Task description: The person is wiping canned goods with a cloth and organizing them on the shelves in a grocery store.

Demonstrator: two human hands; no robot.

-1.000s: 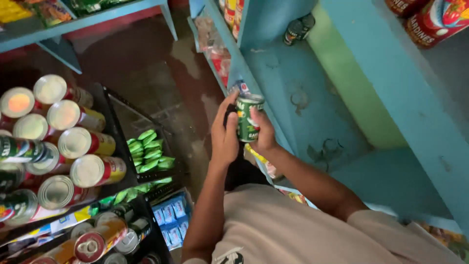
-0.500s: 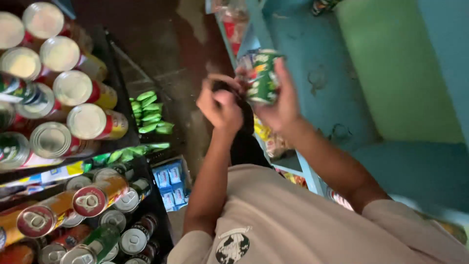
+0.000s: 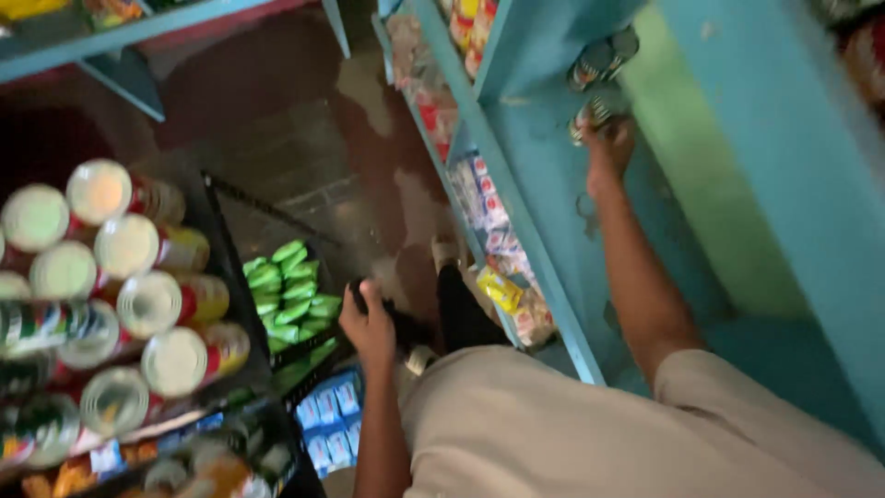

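Now the right hand (image 3: 608, 148), fingers closed on a green can (image 3: 595, 112), sets it on the blue shelf (image 3: 544, 157) beside another can (image 3: 604, 57); not yet released. Left hand (image 3: 369, 325) hangs loose, empty.

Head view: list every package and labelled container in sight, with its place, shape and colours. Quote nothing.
Green can: blue shelf, right hand on it; cylinder.
Two more cans: same shelf, behind it; blurred.
Lidded cans: black rack at left; pale tops, red-yellow sides.
Green packets: black basket below; small oblongs.
Blue-white packets: near left hand; flat rectangles.
Yellow packet: lower shelf edge.
Blue-white packs: shelf edge above the yellow packet.
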